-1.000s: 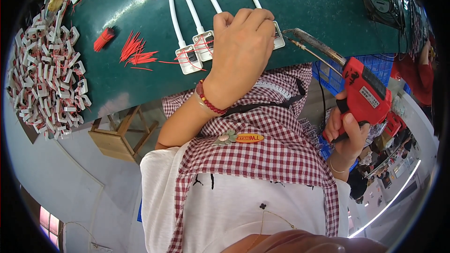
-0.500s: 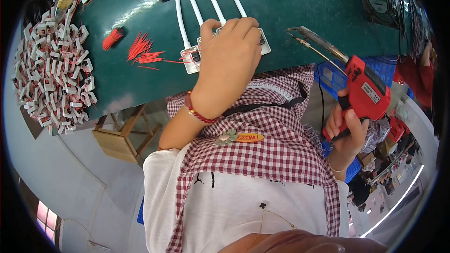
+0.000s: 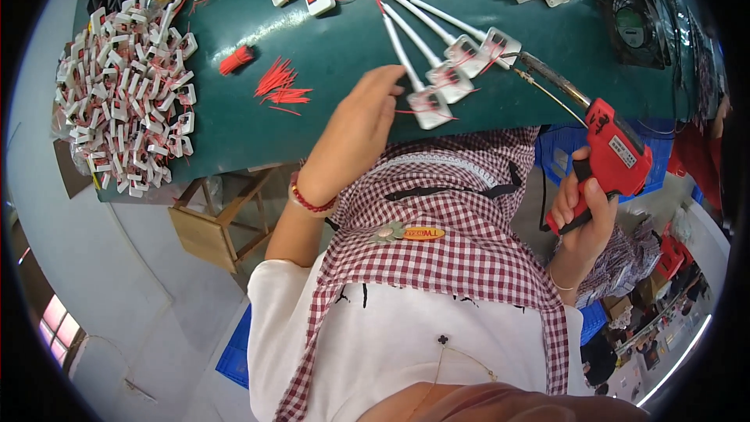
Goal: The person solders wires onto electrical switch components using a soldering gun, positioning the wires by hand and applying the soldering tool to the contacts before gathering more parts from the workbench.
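Dark-green tabletop [image 3: 328, 47]: four white plastic switch boxes [image 3: 429, 112] lie open-backed, apparently unfinished.
Left hand [image 3: 353, 129] is half-open, seemingly empty; right hand [image 3: 592, 227] grips a red pistol-shaped soldering gun [image 3: 616, 170].

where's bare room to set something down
The green tabletop is bare beyond the red gun, between the four white switch boxes and the black fan-like part, and between the loose red strands and the near edge. Its left end is crowded with piled switches.
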`<action>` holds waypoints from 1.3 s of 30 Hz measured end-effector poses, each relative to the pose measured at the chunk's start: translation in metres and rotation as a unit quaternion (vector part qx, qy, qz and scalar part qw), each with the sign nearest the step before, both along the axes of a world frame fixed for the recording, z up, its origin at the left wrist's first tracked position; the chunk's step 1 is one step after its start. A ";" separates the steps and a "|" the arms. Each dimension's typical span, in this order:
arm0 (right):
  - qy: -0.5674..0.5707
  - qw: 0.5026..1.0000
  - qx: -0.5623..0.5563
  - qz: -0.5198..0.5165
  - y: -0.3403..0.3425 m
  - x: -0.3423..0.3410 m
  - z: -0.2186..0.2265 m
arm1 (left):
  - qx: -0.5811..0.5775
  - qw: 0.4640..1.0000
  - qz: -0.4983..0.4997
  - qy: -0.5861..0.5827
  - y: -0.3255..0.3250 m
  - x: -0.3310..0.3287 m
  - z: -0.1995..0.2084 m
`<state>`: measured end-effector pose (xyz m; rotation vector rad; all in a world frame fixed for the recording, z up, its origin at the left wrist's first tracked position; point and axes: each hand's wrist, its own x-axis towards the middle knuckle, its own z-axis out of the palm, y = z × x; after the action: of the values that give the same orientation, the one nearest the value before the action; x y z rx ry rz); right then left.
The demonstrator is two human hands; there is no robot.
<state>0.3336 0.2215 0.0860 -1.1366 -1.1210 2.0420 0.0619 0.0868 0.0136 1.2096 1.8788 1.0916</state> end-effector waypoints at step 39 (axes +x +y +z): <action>0.150 0.985 0.081 -0.021 0.015 0.040 -0.022 | 0.174 0.783 -0.187 0.568 0.057 -0.047 -0.057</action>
<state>0.3739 0.2363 0.0644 -0.7371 -1.0775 1.9691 0.0149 0.1436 -0.0434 2.7513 2.0434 0.4475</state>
